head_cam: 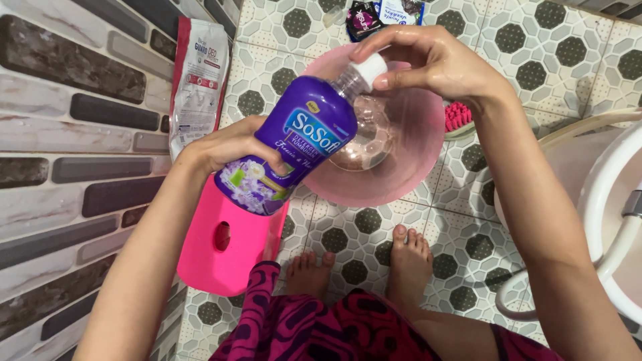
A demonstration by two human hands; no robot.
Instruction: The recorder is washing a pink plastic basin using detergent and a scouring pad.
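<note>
Lap: patterned magenta-and-black garment (321, 327) at the bottom edge; person seems seated low, looking straight down.
Feet: two bare feet (374, 267) on the patterned floor tiles (481, 247), toes pointing toward the basin; tiles look glossy, possibly wet.
Stool: bright pink plastic stool (224, 251) with an oval handle hole, just beside the left knee, partly under the bottle's base.
Left hand: left hand (231, 142) wrapped around the lower half of the purple detergent bottle (294, 144), fingers closed on its label; bottle held tilted, neck up and to the right, over the near rim of the basin.
Right hand: right hand (428, 60) closed by the fingertips on the white cap (370, 68) at the bottle's neck; cannot tell whether the cap is loose or tight.
Basin: round translucent pink basin (414, 167) on the floor, directly below the neck; contents unclear, perhaps shallow water.
Beyond basin: pink scrub brush (458, 119) touching the right rim; white pouch (198, 83) leaning on the brick-pattern wall (73, 160); small sachets (384, 13) at the far edge; white tub rim (605, 187) to the right.
Risks: bottle already tilted, so a freed cap may let liquid gush and overdose the basin or splash onto tiles and toes; wet fingers may drop the cap into the basin; slick floor near bare feet.
</note>
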